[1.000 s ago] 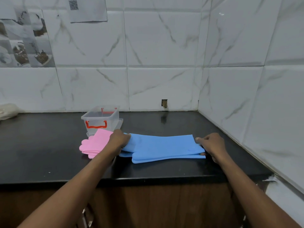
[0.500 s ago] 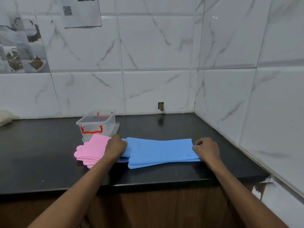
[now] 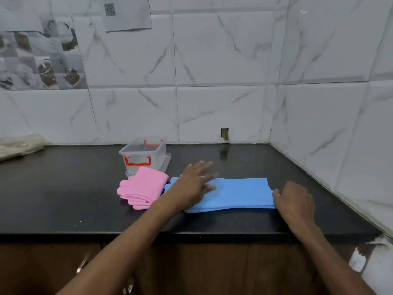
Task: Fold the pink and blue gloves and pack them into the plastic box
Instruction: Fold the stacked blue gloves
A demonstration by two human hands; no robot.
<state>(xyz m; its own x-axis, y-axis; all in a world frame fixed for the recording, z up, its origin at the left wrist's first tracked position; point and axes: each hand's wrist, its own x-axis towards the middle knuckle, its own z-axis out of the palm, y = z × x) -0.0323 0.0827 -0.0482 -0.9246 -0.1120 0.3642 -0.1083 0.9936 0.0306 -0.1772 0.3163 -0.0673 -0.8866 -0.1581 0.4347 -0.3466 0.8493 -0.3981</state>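
Note:
The blue gloves [image 3: 240, 193] lie stacked flat and stretched left to right near the front of the black counter [image 3: 63, 194]. My left hand [image 3: 194, 184] rests flat on their left part, fingers spread, holding nothing. My right hand [image 3: 294, 199] has its fingers curled on the gloves' right end at the cuffs. The pink gloves [image 3: 143, 188] lie folded just left of the blue ones. Behind the pink gloves stands the clear plastic box [image 3: 144, 154] with red handles, open, sitting on its lid.
Tiled walls close the counter at the back and on the right. A crumpled pale plastic bag [image 3: 19, 145] lies at the far left against the wall. The counter's front edge [image 3: 191, 234] runs just below the gloves, with wooden cabinet fronts beneath.
My left hand has opened from a curled grip at the gloves' left end and slid right, flat onto the blue gloves. My right hand stays at the cuffs.

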